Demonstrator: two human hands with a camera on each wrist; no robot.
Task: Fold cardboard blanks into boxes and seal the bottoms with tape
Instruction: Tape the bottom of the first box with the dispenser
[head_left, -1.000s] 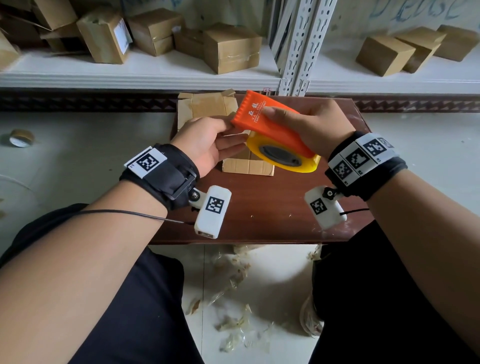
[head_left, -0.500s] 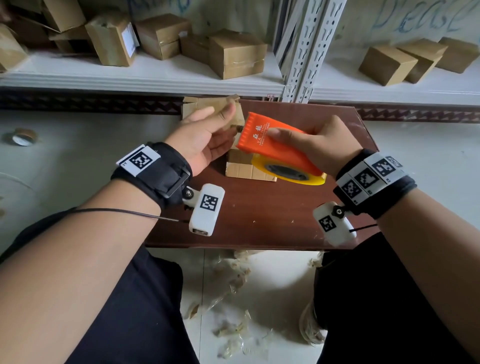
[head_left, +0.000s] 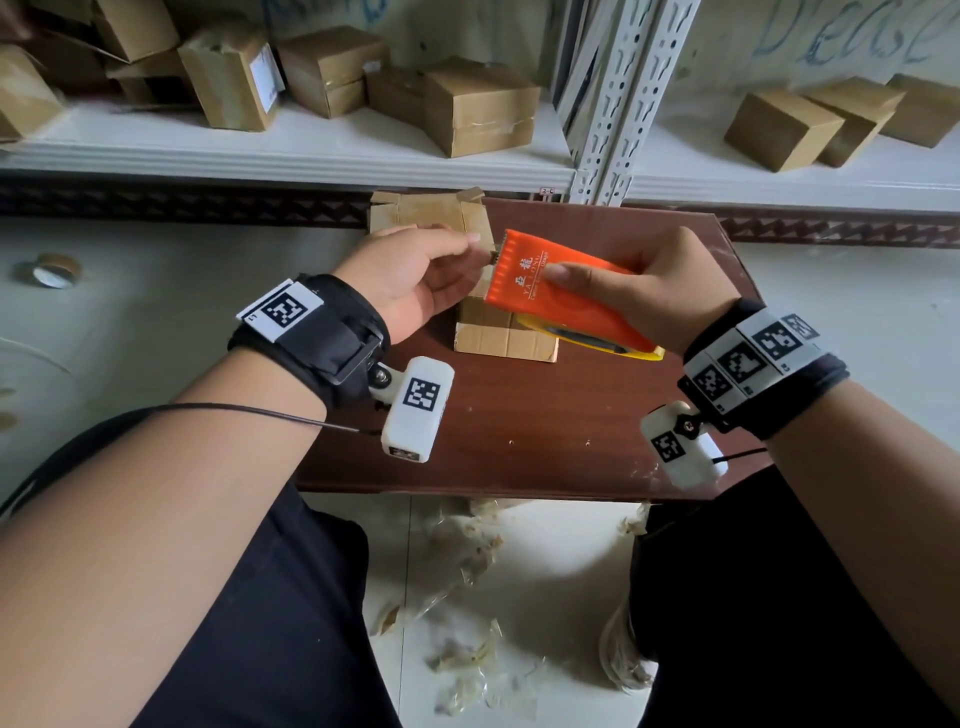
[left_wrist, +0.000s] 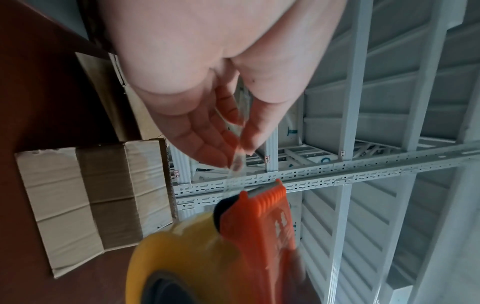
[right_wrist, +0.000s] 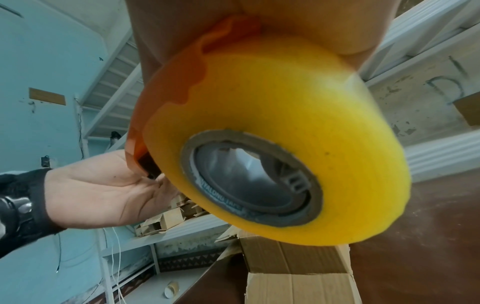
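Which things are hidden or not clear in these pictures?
- Head view: the tape strip is too thin to see; the right hand and orange dispenser cover much of the box.
- Left wrist view: the left hand hides where its fingertips pinch the strip.
- Right wrist view: the yellow tape roll hides the cutter.
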